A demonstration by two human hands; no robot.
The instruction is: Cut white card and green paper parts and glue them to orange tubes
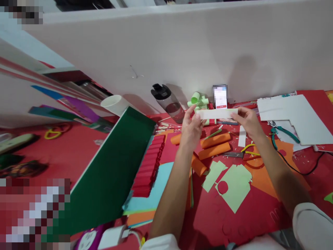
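A white strip (217, 114), paper or card, is held level above the red table by its two ends. My left hand (191, 128) pinches one end, and my right hand (249, 122) grips the other between thumb and fingers. Just behind the strip stand a light green construction of rolled paper (198, 100) and an upright phone (220, 96) with a lit screen. Orange paper tubes (215, 150) lie below my hands. Beside them are scissors (243, 155) with yellow handles and a second white strip (242, 136). Cut light green paper (235, 187) with a round hole lies closer to me.
A green board (104, 180) leans at the left, by folded red paper (149, 166) and blue sheets (162, 187). A dark bottle (169, 102) stands against the white partition (182, 45). Teal-handled pliers (286, 133) and white board pieces (307, 118) lie right. A charger (111, 238) sits front left.
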